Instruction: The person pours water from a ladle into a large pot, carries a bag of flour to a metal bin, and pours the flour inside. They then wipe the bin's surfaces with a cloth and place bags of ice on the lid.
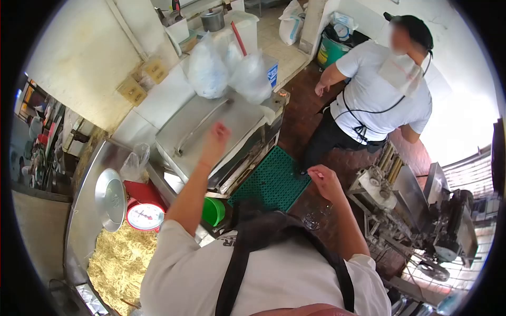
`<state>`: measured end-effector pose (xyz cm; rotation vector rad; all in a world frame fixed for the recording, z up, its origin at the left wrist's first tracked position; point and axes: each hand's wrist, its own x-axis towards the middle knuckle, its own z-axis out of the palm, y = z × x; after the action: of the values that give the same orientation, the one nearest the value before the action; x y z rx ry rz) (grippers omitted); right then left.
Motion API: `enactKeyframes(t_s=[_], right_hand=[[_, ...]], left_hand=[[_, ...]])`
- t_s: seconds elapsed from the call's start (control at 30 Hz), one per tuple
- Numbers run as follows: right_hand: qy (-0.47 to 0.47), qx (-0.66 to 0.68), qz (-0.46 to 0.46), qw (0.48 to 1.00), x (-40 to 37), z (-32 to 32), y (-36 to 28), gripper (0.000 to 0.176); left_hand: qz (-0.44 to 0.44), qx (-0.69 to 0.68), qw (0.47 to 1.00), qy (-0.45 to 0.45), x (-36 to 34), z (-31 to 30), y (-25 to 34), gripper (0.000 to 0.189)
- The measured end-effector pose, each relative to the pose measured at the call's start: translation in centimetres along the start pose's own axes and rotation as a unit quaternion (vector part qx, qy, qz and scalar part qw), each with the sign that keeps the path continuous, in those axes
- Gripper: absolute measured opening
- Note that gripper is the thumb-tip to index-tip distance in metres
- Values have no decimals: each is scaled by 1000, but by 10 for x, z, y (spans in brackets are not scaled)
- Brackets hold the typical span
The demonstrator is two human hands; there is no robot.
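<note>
My left hand [216,138] is stretched forward over the stainless steel lid [176,122] of a chest-like unit. Motion smears its fingers, which overlap the lid near the long bar handle [203,124]. Plastic bags with pale contents [208,68] stand on the far end of the lid. My right hand [325,181] hangs in the air at my right, its fingers curled in together with nothing showing in them. Below and beyond it lies a green perforated floor mat [274,179].
On the left, a metal table [79,210] holds a heap of yellow noodles [124,258], a red scale [145,213] and its round pan [110,199]. A green bucket [213,211] is below. Another person [377,89] stands ahead right; machinery [411,205] is at right.
</note>
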<state>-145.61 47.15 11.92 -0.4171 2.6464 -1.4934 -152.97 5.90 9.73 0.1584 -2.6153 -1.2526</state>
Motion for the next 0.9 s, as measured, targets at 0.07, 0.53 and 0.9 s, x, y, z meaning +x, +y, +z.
enactKeyframes(t_s=[0.07,0.53,0.9], right_hand=[[-20,21,-5,1000,35,2,-8,16],[-37,-8,71,997,181,4,34,16],[-239,41,5,970,350,2,90,19]], left_hand=[[94,-4,984,151,80,-20,-2,33],[-7,339,937,81,365,-58,-5,50],[-95,244,964,48,356,-85,-12,60]])
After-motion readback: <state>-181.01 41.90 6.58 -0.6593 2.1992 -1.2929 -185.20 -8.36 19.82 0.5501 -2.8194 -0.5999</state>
